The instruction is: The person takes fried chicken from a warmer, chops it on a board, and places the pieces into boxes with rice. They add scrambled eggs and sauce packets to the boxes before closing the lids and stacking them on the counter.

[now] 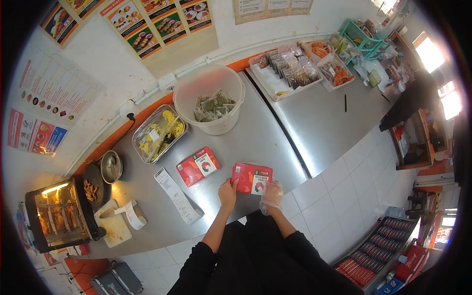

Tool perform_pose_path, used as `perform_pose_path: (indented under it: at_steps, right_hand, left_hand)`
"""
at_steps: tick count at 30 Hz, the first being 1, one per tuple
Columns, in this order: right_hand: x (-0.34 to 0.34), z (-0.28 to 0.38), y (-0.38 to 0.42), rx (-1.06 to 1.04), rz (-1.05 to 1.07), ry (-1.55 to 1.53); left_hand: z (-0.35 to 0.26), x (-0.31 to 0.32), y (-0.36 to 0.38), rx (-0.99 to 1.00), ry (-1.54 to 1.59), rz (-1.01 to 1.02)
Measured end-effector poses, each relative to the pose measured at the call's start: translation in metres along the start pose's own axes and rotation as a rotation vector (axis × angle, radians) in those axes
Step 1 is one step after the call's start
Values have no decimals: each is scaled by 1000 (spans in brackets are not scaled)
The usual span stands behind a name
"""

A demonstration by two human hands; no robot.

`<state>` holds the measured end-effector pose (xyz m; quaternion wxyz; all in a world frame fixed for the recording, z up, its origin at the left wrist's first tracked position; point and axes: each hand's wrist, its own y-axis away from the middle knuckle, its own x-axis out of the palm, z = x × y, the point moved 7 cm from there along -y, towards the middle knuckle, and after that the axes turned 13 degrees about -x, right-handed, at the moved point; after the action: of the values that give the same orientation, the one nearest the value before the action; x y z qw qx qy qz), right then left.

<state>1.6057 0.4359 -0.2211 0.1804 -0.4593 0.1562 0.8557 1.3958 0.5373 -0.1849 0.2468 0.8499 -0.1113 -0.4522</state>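
Head view, single frame, looking down on a steel counter (255,137) set against the wall. Red box (252,178) lying flat near the front edge of the counter, label side up. Left hand (227,192) bare, fingers curled onto the near-left corner of the box, thumb at its edge: a light grip on that box. Right hand (271,195) in a clear plastic glove, resting against the near-right corner of the same box; whether closed on it or merely touching, cannot tell. Second red box (197,166) just to the left, apart from the first, tilted, untouched. Long receipt (177,195) lying further left on the counter. Behind: white tub (210,100) with green sachets, foil tray (158,133) with yellow food under film, trays of packets (290,69) at the back right. Small pan (111,167) and a heated display case (56,216) at far left. Judgement on handling: best kept flat on the counter, steadied from both near corners, pressure even so the thin card does not buckle; gloved side likely slippery on the glossy print, so the bare hand should carry the hold. Advisable to keep clear of the neighbouring box and the receipt when shifting it.
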Motion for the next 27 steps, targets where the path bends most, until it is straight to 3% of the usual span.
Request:
perform_pose_path:
  at_steps: [3,5,9,12,15,17,18,20,21,23,24,27]
  right_hand:
    - [-15,6,-1,-133,63,-105]
    - [-21,14,6,-96,21,-358]
    - [-35,29,18,57,23,-680]
    - [-26,26,17,-77,-177,-979]
    - [-37,35,18,-99,-183,-883]
    - [-40,36,13,52,88,-513]
    - [-40,31,9,124,221,-324]
    - [-39,22,-18,51,253,-114]
    - [-34,14,-31,14,268,-9]
    - [-14,-6,-62,-120,-7,-257]
    - [-8,-10,-73,-189,-144,-386]
    - [28,-3,-86,-84,47,-687]
  left_hand:
    - [15,17,-8,134,225,-43]
    - [16,17,-3,266,414,-78]
    - [12,10,10,343,528,-43]
    - [3,-3,26,312,659,18]
    - [-2,-7,31,286,612,24]
    - [2,0,24,332,485,-26]
    - [3,3,18,262,401,-27]
    - [2,7,-1,124,238,-31]
    - [0,13,-14,224,246,-55]
    - [1,25,-46,421,258,-112]
    - [-10,19,-54,437,500,-33]
    - [3,53,-85,155,663,212]
